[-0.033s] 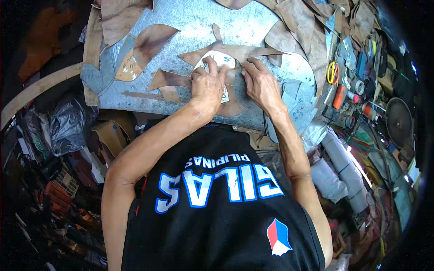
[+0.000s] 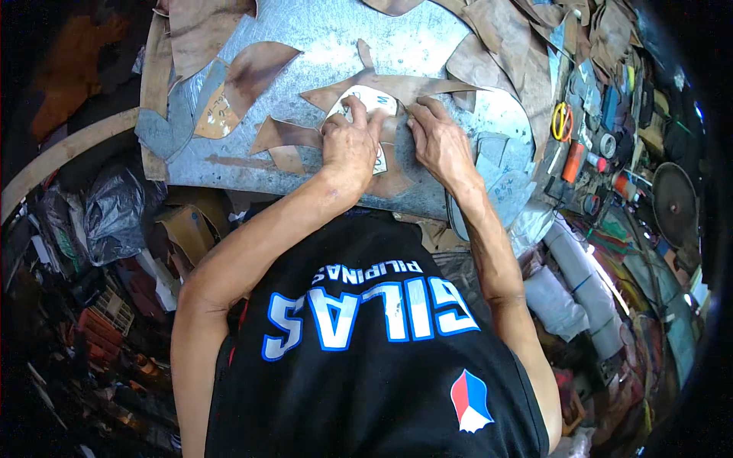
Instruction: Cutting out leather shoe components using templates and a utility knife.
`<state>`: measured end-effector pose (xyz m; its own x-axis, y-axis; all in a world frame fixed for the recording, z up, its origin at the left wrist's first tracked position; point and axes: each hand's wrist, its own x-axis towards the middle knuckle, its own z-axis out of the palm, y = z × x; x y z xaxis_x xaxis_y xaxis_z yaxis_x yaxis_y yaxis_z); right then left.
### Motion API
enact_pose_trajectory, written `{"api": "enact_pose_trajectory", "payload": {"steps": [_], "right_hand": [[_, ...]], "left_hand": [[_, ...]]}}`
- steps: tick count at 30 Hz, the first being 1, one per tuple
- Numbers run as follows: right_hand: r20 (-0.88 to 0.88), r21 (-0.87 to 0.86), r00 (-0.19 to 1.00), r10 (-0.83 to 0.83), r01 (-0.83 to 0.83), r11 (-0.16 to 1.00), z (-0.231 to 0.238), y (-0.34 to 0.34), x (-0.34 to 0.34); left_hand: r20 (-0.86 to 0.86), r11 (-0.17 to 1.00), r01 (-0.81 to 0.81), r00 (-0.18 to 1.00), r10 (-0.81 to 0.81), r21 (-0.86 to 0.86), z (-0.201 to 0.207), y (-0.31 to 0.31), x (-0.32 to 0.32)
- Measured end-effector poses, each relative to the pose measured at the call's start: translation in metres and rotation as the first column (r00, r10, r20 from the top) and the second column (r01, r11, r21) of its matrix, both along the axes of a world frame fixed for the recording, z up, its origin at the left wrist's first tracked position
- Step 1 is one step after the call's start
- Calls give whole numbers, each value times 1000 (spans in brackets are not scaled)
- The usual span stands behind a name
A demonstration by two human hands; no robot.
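Note:
A white curved pattern piece (image 2: 379, 98) with writing on it lies on brown leather (image 2: 389, 183) on the metal-topped table (image 2: 328, 65). My left hand (image 2: 347, 145) presses down on the pattern with its fingers spread, covering much of it. Close by the pattern's right edge, my right hand (image 2: 443, 145) has its fingers curled and pressed together, its knuckles low over the tabletop. Whatever it may grip is hidden by the fingers. Just beyond both hands stretches a long pointed leather scrap (image 2: 420, 85). A smaller scrap (image 2: 286, 136) is left of my left hand.
Grey pattern pieces (image 2: 500, 156) sit right of my right hand. Brown leather (image 2: 263, 69) and a tan pattern (image 2: 216, 114) lie at the left. Yellow-handled scissors (image 2: 562, 122) and an orange cylinder (image 2: 573, 162) are on the right. Leather pieces (image 2: 500, 38) pile up at the far right.

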<state>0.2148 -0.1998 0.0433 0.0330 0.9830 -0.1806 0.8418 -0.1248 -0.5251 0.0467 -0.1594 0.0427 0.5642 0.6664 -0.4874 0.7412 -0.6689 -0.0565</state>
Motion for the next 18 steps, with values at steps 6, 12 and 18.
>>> {"api": "enact_pose_trajectory", "payload": {"steps": [6,12,18], "right_hand": [[-56,-64,989,-135,132,989,2,-5,-12],[-67,-55,983,-172,168,984,2,-9,-14],[-72,-79,976,-207,201,976,3,-11,-21]], "left_hand": [[12,997,6,1000,-5,-77,3,6,1],[30,999,47,998,-48,13,-3,3,-3],[23,996,81,996,-82,43,-8,3,-4]]}}
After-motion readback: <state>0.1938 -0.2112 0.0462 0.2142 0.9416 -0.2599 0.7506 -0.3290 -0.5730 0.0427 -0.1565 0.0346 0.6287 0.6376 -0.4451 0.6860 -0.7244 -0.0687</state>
